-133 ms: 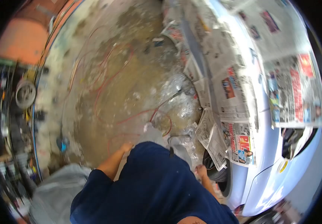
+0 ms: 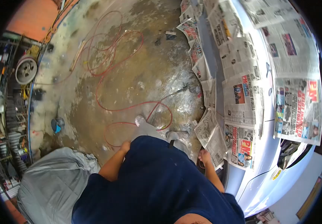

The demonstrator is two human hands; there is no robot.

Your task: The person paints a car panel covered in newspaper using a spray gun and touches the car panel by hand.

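Observation:
My left hand hangs beside my dark blue shirt, partly hidden by it; its fingers are not clear. On the other side, my right hand is closed, its fingers curled around something small that I cannot make out. It is close to the newspaper sheets that hang along the lower side of a light blue car. More newspaper covers the car's side and upper surfaces. A thin red hose lies in loops on the wet, stained floor ahead of my feet.
A grey cover is draped over something at the lower left. Shelves of parts line the left edge, with a wheel rim beside them. A dark and blue container and a wooden strip are on the floor.
The view has shifted and is sharper, showing more of the grey cover and the hose. My right hand appears slightly higher and nearer the hanging newspaper. My left hand stays beside the shirt.

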